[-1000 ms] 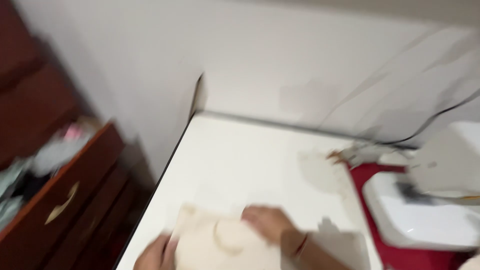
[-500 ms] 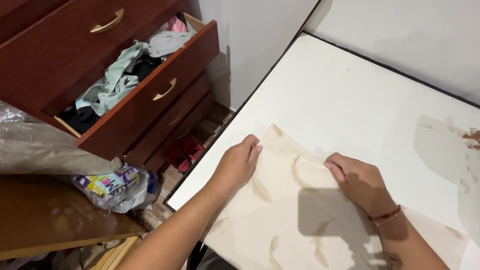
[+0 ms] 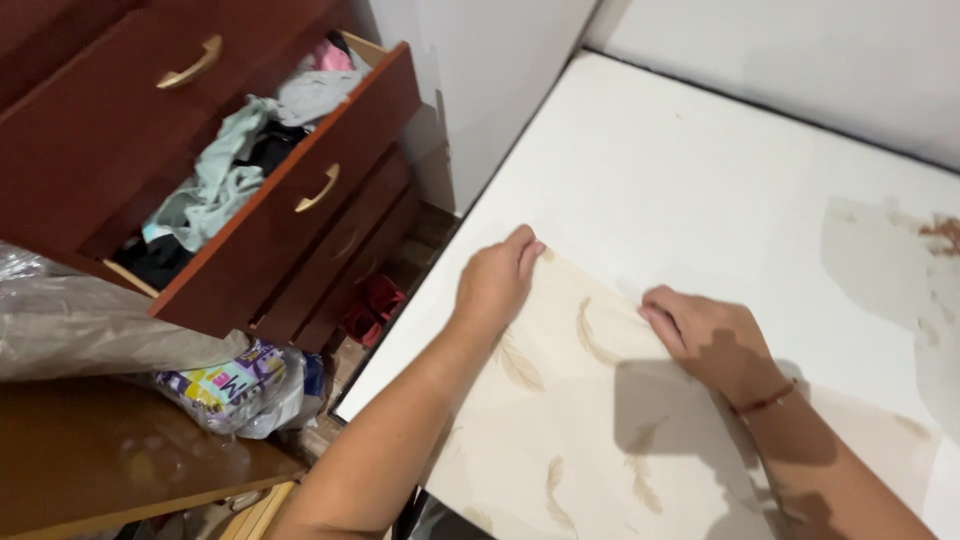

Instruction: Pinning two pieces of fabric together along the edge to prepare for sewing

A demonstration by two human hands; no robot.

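A cream sheet of paper printed with pale brown feathers point(image 3: 590, 420) lies flat on the white surface point(image 3: 720, 190), near the surface's left edge. Its long axis seems to run from the lower edge of the view up and away toward the wall; its far corner points that way, though the near end runs out of sight, so the full length cannot be told.

The left hand point(image 3: 497, 285) rests palm down on the sheet's far left corner, fingers loosely curled and together, pressing rather than gripping. The right hand point(image 3: 710, 335) lies just beside it on the sheet's far edge, fingers bent with the tips on the paper; whether they pinch the edge or only press on it cannot be told. A thin red cord bracelet point(image 3: 765, 402) circles the right wrist.

Left of the surface stands a dark red-brown wooden chest of drawers point(image 3: 120, 130) with brass handles, one drawer pulled out and full of crumpled clothes point(image 3: 235, 165). Below it, a brown wooden shelf point(image 3: 110, 450) carries a crinkled clear plastic bag point(image 3: 90, 330) and a colourful printed packet point(image 3: 235, 385). A pair of red shoes point(image 3: 368, 308) sits on the floor between chest and surface.
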